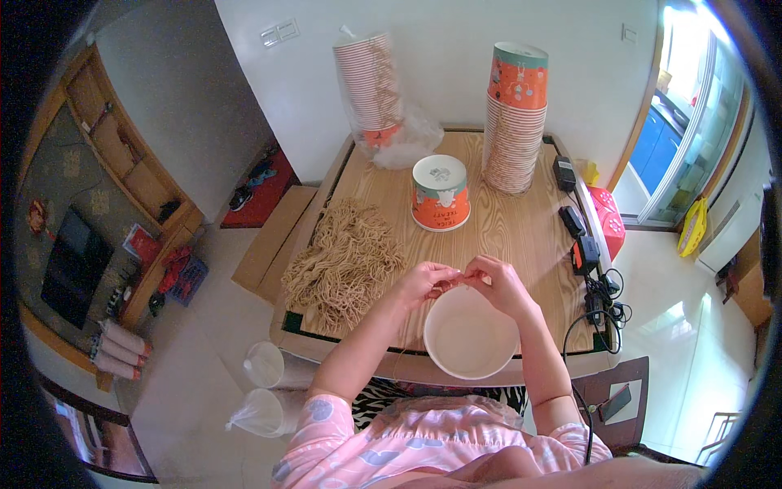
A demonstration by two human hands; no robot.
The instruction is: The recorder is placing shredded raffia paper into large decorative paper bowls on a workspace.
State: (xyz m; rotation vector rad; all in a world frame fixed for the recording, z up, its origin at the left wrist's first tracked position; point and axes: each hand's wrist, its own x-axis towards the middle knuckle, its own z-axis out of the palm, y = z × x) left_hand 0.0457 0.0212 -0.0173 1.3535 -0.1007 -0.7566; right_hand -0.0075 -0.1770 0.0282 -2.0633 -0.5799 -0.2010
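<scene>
A white-lined paper bucket (pixel 471 338) lies mouth toward me at the table's near edge. At its far rim, my left hand (pixel 427 282) and my right hand (pixel 495 285) meet with fingertips pinched together. Whatever small thing sits between the fingers is too small to make out; both hands touch or hover just at the rim. To the left spreads a heap of tan cords (pixel 342 261). Beyond my hands, an orange and teal printed paper bucket (pixel 441 196) stands upside down.
Tall stacks of paper buckets stand at the back: a bagged stack (pixel 371 85) on the left, a bare stack (pixel 515 122) on the right. Black power adapters and cables (pixel 593 277) line the table's right edge. Plastic-wrapped white stacks (pixel 273 407) lie lower left.
</scene>
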